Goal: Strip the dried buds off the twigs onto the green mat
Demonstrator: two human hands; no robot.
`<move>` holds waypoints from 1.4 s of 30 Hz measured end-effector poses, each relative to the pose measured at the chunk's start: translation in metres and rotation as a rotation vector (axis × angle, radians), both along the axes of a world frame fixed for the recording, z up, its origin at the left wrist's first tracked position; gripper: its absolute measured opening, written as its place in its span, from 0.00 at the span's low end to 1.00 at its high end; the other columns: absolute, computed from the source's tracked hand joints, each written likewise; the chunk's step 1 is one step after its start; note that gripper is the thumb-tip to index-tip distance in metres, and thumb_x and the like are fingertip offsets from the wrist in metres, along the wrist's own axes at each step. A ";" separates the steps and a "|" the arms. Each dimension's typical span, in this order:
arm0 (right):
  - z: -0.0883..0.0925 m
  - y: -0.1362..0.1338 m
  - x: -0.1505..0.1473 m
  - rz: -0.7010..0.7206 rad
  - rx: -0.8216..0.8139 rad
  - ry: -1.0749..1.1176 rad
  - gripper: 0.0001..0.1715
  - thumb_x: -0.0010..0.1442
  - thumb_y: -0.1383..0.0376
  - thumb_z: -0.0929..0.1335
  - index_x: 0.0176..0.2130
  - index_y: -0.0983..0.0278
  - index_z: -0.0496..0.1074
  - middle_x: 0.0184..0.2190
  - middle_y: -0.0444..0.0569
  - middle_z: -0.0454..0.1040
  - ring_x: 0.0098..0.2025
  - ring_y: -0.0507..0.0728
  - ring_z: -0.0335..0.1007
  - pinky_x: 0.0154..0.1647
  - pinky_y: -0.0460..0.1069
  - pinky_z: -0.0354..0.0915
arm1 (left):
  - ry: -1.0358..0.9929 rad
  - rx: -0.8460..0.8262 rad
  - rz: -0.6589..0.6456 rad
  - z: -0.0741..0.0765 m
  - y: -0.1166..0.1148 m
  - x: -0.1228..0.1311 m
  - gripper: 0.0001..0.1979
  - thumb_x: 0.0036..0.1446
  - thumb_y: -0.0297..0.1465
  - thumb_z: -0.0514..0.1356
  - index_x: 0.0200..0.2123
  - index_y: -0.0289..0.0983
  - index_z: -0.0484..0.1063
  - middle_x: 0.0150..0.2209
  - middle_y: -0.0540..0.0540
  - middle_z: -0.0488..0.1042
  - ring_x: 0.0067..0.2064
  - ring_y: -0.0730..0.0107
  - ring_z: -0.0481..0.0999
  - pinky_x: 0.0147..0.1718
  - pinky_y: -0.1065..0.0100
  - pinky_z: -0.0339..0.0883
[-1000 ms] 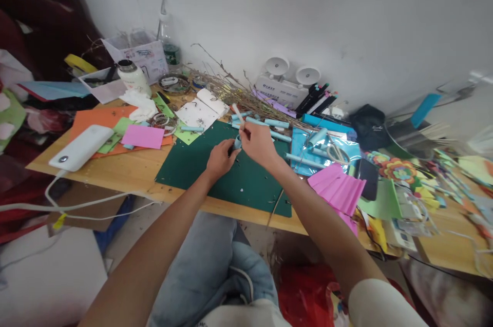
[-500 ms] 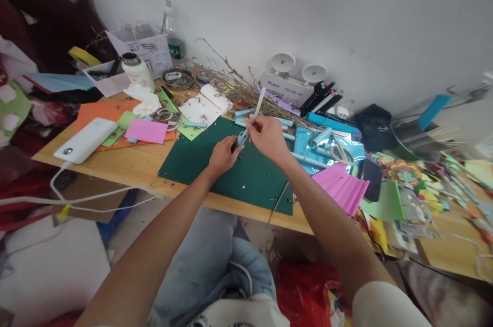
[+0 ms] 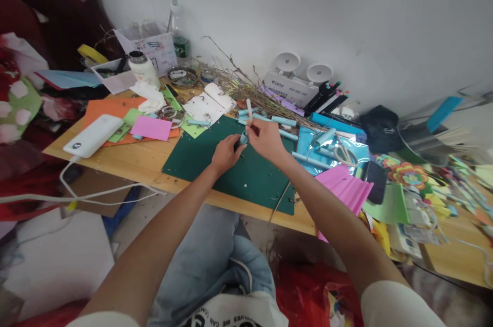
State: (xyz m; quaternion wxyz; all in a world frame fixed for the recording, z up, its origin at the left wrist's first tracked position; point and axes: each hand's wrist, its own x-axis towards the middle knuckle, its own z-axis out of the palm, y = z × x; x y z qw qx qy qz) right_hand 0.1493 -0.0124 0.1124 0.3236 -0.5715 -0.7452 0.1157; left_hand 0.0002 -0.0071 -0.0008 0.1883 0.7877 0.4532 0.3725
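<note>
My left hand (image 3: pixel 227 154) is closed on a small light-blue paper roll (image 3: pixel 244 137), held up over the green cutting mat (image 3: pixel 215 162). Just to its right, my right hand (image 3: pixel 265 136) pinches a thin whitish strip (image 3: pixel 249 107) whose upper end sticks up above the fingers. Its lower end is hidden by the fingers, close to the roll's opening. I cannot tell whether it is a stick or a strip of tape. More light-blue paper rolls (image 3: pixel 284 121) lie behind my right hand, at the mat's far edge.
Dry twigs (image 3: pixel 241 78) lie along the wall, beside a white twin-lamp unit (image 3: pixel 288 83). To the left are a white power bank (image 3: pixel 93 136), pink paper (image 3: pixel 151 128) and a bottle (image 3: pixel 143 69). Pink folded paper (image 3: pixel 344 186), a phone (image 3: pixel 375 181) and paper flowers (image 3: pixel 408 172) are at right.
The whitish strip now shows less length above my right hand and stands more upright. Both hands stay close together at the roll. The view has shifted slightly.
</note>
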 end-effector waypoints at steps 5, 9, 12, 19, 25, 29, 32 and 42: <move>-0.003 -0.002 -0.001 -0.040 -0.024 0.093 0.10 0.59 0.64 0.64 0.31 0.63 0.74 0.21 0.45 0.72 0.25 0.54 0.68 0.31 0.48 0.62 | 0.001 -0.017 0.005 -0.001 0.000 0.000 0.09 0.62 0.37 0.57 0.39 0.38 0.70 0.33 0.46 0.73 0.34 0.66 0.71 0.36 0.67 0.63; -0.005 -0.005 0.000 -0.032 -0.062 0.227 0.10 0.60 0.62 0.64 0.32 0.63 0.73 0.23 0.44 0.73 0.24 0.53 0.70 0.30 0.48 0.64 | -0.003 -0.026 -0.004 0.000 0.000 -0.001 0.09 0.62 0.37 0.57 0.39 0.38 0.71 0.33 0.46 0.73 0.34 0.66 0.71 0.36 0.67 0.63; -0.007 -0.004 0.002 -0.006 -0.130 0.306 0.10 0.60 0.62 0.65 0.29 0.63 0.71 0.21 0.44 0.72 0.21 0.52 0.69 0.28 0.48 0.65 | -0.021 -0.021 -0.007 0.001 0.000 -0.001 0.09 0.62 0.38 0.57 0.39 0.38 0.71 0.33 0.46 0.73 0.35 0.66 0.71 0.35 0.67 0.63; -0.009 0.001 0.008 -0.011 -0.128 0.252 0.11 0.59 0.61 0.65 0.28 0.63 0.71 0.21 0.45 0.72 0.21 0.52 0.68 0.28 0.47 0.63 | -0.027 -0.028 0.000 -0.001 0.000 0.000 0.07 0.61 0.36 0.58 0.38 0.38 0.71 0.32 0.47 0.73 0.34 0.67 0.71 0.35 0.68 0.62; -0.003 0.001 0.007 -0.008 -0.056 0.086 0.09 0.58 0.64 0.65 0.29 0.64 0.73 0.20 0.45 0.71 0.24 0.53 0.65 0.29 0.48 0.60 | -0.013 -0.029 0.012 -0.001 0.000 0.000 0.09 0.62 0.37 0.58 0.41 0.38 0.71 0.33 0.46 0.73 0.35 0.67 0.71 0.36 0.68 0.63; -0.003 -0.001 0.003 -0.013 0.003 0.027 0.09 0.58 0.65 0.65 0.29 0.64 0.73 0.20 0.46 0.70 0.24 0.53 0.64 0.29 0.48 0.58 | -0.019 -0.030 0.007 0.001 0.000 0.000 0.09 0.62 0.36 0.58 0.40 0.38 0.71 0.33 0.46 0.73 0.34 0.67 0.71 0.35 0.68 0.62; -0.008 -0.003 0.002 -0.024 0.017 0.058 0.10 0.60 0.64 0.64 0.31 0.64 0.74 0.20 0.45 0.71 0.24 0.53 0.64 0.30 0.48 0.59 | -0.023 -0.027 0.005 0.000 0.000 0.000 0.09 0.62 0.37 0.58 0.39 0.38 0.72 0.32 0.46 0.73 0.34 0.67 0.71 0.35 0.68 0.62; -0.016 -0.004 -0.001 -0.004 -0.067 0.294 0.11 0.61 0.59 0.65 0.33 0.63 0.73 0.23 0.44 0.73 0.23 0.52 0.68 0.29 0.48 0.63 | -0.027 -0.032 -0.010 -0.004 0.001 0.001 0.10 0.62 0.38 0.57 0.41 0.38 0.72 0.34 0.46 0.73 0.35 0.67 0.71 0.36 0.68 0.63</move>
